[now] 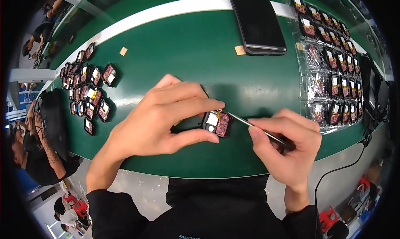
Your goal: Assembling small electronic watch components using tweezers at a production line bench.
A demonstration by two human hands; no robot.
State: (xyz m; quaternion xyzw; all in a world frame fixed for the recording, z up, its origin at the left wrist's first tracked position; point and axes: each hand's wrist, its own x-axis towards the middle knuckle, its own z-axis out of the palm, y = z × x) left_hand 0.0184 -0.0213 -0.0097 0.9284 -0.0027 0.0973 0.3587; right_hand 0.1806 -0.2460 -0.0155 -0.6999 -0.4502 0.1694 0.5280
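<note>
Between the thumb and fingers of my left hand (pixel 166 118) is a small electronic module (pixel 216 123), a black case with a red circuit board, a white block and a round silvery part showing. It sits at the middle of the green table. My right hand (pixel 287 141) closes round a pair of metal tweezers (pixel 266 133). The tips of the tweezers reach the upper right corner of the module, close to my left fingertip. Whether the tips pinch anything is too small to tell.
Similar modules lie in a loose cluster (pixel 85 85) at left. At right, clear plastic trays (pixel 314 85) carry rows of them. A black phone (pixel 258 22) lies at the back beside a tan paper square (pixel 240 50). A black cable (pixel 341 168) hangs off the right edge. Another person (pixel 41 155) sits at far left.
</note>
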